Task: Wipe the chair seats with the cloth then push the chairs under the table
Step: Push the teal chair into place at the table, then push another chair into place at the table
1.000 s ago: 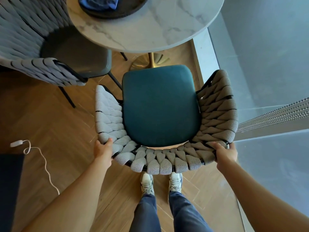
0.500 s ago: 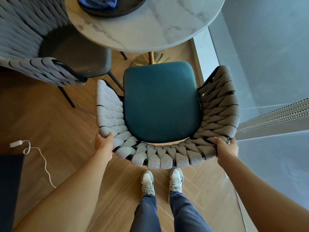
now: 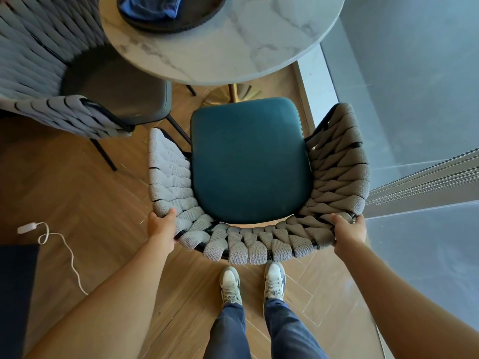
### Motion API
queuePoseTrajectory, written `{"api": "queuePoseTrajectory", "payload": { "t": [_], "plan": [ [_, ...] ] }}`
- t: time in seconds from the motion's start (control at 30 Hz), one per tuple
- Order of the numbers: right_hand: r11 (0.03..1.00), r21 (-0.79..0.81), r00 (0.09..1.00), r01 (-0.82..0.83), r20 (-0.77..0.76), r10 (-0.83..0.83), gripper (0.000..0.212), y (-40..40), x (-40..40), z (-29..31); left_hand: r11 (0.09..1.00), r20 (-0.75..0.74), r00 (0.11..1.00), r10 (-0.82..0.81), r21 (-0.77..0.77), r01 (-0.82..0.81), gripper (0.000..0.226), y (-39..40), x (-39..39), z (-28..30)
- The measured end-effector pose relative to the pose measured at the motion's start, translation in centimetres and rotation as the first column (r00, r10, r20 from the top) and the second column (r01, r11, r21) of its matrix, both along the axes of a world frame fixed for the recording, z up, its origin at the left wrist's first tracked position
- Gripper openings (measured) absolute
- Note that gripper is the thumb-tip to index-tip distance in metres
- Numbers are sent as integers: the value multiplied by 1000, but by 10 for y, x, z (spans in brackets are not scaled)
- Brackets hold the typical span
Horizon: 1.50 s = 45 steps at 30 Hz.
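While the person stands behind the woven-backed chair with the teal cushioned seat (image 3: pixel 250 161), the left hand (image 3: pixel 162 228) and right hand (image 3: pixel 350 230) grip its curved grey backrest, fingers curled over the rim and mostly hidden. Its seat front lies just short of the round marble bench (image 3: pixel 233 53). A blue cloth (image 3: pixel 153 7), cut off by the frame's top, sits in a dark tray (image 3: pixel 207 19).

The chair seat (image 3: pixel 250 161) was dark teal, its woven back (image 3: pixel 248 246) grey. The desk (image 3: pixel 259 47) was white marble with grey veins. The cloth (image 3: pixel 151 7) was blue.
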State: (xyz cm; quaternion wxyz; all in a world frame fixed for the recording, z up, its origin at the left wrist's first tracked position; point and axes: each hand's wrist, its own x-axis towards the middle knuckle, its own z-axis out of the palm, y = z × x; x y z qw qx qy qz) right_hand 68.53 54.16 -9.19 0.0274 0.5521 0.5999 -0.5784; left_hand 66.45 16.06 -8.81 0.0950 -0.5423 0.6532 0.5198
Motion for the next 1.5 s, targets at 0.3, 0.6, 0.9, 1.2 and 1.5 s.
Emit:
{"api": "queuePoseTrajectory", "payload": {
  "t": [0.3,0.6,0.9,1.2,1.5],
  "plan": [
    [1000,-17,1000,-18,-12,17,41,3,-1,-5,1000,2,1000,-5,0,5,53,0,0,4],
    [922,359,990,-142,27,141,62,-22,9,31,1000,1,1000,-8,25,7,62,10,6,24],
    [858,206,843,-470,-184,506,29,-108,15,77,962,-75,986,-146,-244,124,25,6,41,59],
    [663,11,648,-749,-196,736,18,-271,4,82,976,-132,979,-157,-169,134,12,-94,49,79],
    [539,-38,540,-842,-90,837,29,-478,-26,79,935,-78,952,-296,-229,272,17,-274,34,98]
  ]
}}
